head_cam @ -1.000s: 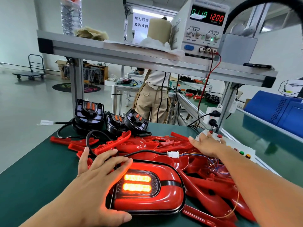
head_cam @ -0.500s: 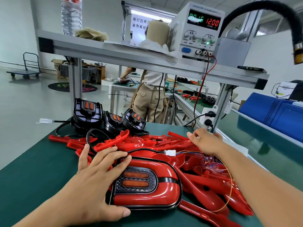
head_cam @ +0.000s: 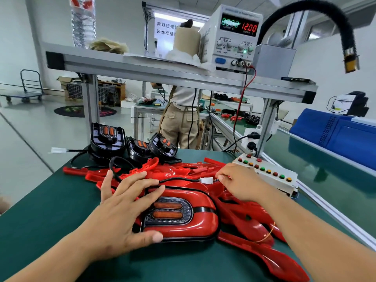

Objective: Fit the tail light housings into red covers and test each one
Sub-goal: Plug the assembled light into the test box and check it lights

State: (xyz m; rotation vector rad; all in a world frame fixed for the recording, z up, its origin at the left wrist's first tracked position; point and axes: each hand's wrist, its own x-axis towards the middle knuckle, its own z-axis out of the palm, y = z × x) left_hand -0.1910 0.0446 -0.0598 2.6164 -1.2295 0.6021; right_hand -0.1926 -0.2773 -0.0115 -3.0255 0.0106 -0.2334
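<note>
my left hand (head_cam: pixel 126 208) lies splayed flat on the unlit tail light (head_cam: pixel 183 216) mid-bench (head_cam: pixel 40 220), right hand (head_cam: pixel 242 180) pinching the wires (head_cam: pixel 215 179) by its white connector (head_cam: pixel 206 180), loose red covers (head_cam: pixel 254 226) heaped underneath, black housings (head_cam: pixel 107 137) along the far edge

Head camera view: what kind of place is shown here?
Probably a factory assembly and test station for tail lights: a bench power supply on the shelf, red covers heaped on the green bench, black tail light housings behind them.
</note>
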